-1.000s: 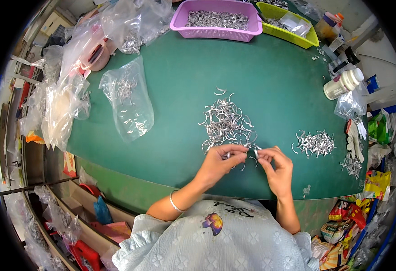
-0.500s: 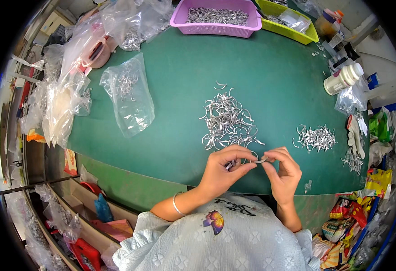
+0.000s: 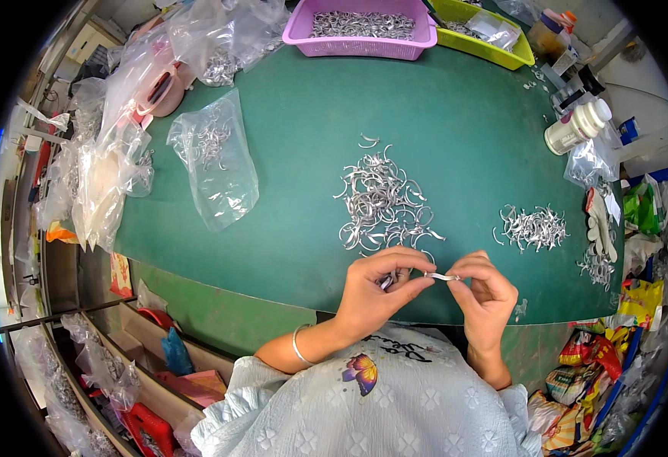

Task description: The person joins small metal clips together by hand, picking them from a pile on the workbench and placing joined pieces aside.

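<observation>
Silver-coloured metal, the slim curved strip right of the frame's lower centre has just turned to show more length, its ends pinched by the bare left hand and bare right hand, seemingly steadied from both sides.

The view looks from the person's head, through the left one of two side-by-side fisheye cameras, steeply down and slightly forward over the tabletop, whose near edge bows across the lower part and whose far edge, by the purple basket, lies close to the top. It hangs above the person's shirt, with the left fingers and right fingers at close range over the near edge. Its wide reach takes in the floor beyond the near edge, and straight lines bend toward a rounded black rim.
</observation>
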A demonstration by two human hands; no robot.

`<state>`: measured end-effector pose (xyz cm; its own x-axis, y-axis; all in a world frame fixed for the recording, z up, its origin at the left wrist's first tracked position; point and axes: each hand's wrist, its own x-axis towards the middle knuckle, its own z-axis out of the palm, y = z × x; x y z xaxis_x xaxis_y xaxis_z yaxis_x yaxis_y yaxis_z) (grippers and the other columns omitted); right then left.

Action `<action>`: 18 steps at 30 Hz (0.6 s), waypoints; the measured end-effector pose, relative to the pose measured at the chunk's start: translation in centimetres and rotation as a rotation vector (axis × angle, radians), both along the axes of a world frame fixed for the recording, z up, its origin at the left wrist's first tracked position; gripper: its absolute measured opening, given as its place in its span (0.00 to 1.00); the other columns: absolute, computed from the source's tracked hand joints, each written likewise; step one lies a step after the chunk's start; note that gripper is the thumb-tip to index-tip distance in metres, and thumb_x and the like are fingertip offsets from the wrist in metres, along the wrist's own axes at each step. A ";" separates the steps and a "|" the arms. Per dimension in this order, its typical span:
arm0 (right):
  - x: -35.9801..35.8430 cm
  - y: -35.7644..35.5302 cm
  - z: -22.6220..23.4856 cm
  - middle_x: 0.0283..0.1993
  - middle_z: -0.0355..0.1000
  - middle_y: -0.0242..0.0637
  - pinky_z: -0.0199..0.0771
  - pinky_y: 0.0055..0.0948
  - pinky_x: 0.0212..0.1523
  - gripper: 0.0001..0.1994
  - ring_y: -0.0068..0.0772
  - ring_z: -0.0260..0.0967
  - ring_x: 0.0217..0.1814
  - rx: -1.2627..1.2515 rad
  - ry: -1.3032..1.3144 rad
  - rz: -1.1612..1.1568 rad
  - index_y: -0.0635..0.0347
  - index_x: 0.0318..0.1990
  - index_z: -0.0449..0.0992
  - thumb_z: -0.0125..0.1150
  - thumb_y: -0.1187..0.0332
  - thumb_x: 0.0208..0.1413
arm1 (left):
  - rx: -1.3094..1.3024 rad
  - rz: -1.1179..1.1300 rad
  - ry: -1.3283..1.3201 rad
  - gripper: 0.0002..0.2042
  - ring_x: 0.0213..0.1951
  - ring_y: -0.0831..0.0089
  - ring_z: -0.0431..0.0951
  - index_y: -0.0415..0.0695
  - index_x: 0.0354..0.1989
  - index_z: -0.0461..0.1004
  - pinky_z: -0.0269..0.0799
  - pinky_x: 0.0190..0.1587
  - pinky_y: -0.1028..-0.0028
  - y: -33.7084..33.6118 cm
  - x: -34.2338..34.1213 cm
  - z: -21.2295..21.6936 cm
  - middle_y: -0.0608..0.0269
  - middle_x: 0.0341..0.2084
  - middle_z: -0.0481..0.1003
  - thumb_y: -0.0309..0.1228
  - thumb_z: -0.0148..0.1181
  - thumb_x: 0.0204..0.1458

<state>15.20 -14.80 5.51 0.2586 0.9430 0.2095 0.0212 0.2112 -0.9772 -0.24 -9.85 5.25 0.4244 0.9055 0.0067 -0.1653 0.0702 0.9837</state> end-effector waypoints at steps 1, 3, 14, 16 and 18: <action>0.0 -0.1 0.0 0.30 0.70 0.41 0.64 0.25 0.34 0.09 0.31 0.65 0.34 0.010 -0.034 -0.010 0.69 0.29 0.72 0.59 0.88 0.36 | -0.009 -0.002 -0.003 0.08 0.22 0.87 0.60 0.36 0.31 0.75 0.55 0.23 0.85 0.0 0.0 0.0 0.62 0.31 0.73 0.15 0.59 0.40; -0.1 -0.1 0.2 0.29 0.70 0.41 0.64 0.25 0.34 0.09 0.32 0.65 0.34 0.025 -0.080 -0.028 0.69 0.28 0.72 0.60 0.88 0.36 | -0.026 -0.007 -0.009 0.08 0.22 0.87 0.60 0.36 0.31 0.75 0.55 0.23 0.85 -0.1 0.0 0.0 0.62 0.32 0.73 0.15 0.59 0.40; -0.3 -0.4 0.3 0.31 0.71 0.42 0.64 0.25 0.37 0.07 0.32 0.64 0.35 -0.028 0.064 -0.002 0.70 0.30 0.72 0.56 0.87 0.41 | 0.015 -0.013 -0.089 0.08 0.18 0.90 0.56 0.38 0.31 0.75 0.50 0.20 0.85 -0.2 0.1 0.1 0.66 0.31 0.72 0.15 0.59 0.40; -0.4 -0.4 0.3 0.31 0.71 0.42 0.64 0.25 0.37 0.07 0.32 0.64 0.35 -0.020 0.061 -0.016 0.70 0.30 0.72 0.56 0.87 0.41 | 0.015 -0.014 -0.092 0.08 0.18 0.90 0.55 0.38 0.31 0.75 0.50 0.19 0.86 -0.3 0.0 0.1 0.66 0.31 0.72 0.15 0.59 0.40; -0.4 -0.4 0.4 0.30 0.71 0.42 0.64 0.26 0.36 0.08 0.32 0.64 0.35 -0.003 0.020 -0.037 0.70 0.30 0.72 0.56 0.87 0.40 | 0.012 -0.020 -0.093 0.08 0.18 0.90 0.55 0.38 0.31 0.75 0.50 0.20 0.86 -0.3 0.0 0.2 0.66 0.31 0.72 0.15 0.59 0.40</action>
